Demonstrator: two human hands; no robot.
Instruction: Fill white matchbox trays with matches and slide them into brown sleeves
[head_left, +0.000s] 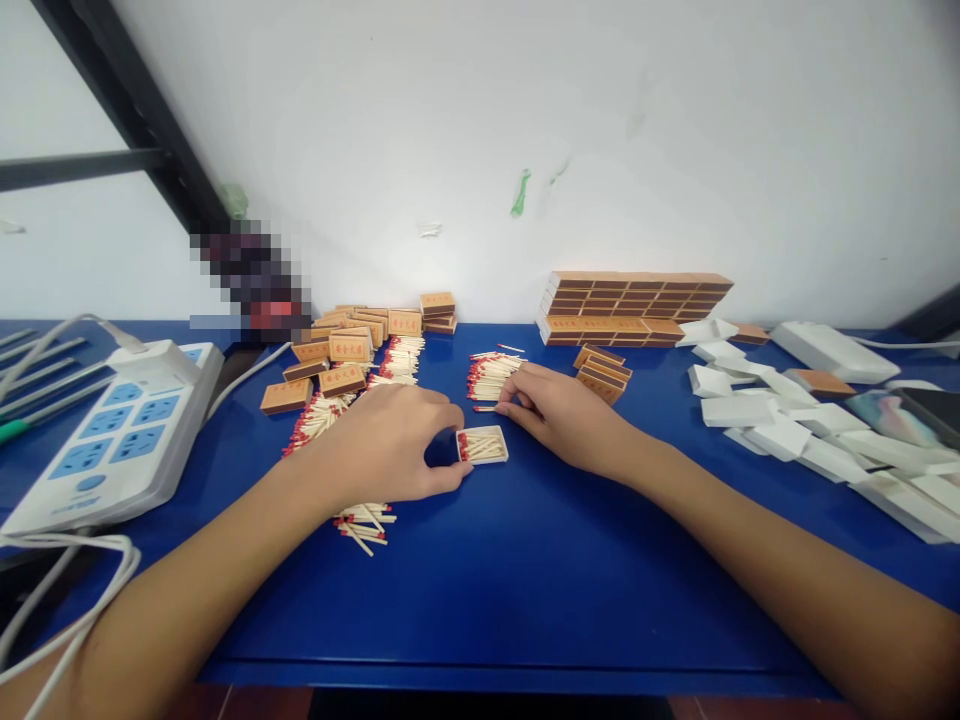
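A white matchbox tray (491,458) with red-tipped matches (481,443) in it lies on the blue table. My left hand (401,440) grips the tray's left end between thumb and fingers. Just beyond the tray, my right hand (544,412) has its thumb and fingertips pinched at the end of a match (486,408), beside a small match pile (491,376). More loose matches (365,525) lie under and around my left hand, partly hidden by it.
Orange matchbox sleeves (349,349) are heaped at the back left. Stacked matchboxes (630,305) line the wall, with a few sleeves (602,372) before them. White empty trays (780,430) spread at right. A power strip (112,430) with cables stands left. The blue table's front edge (525,675) is near me.
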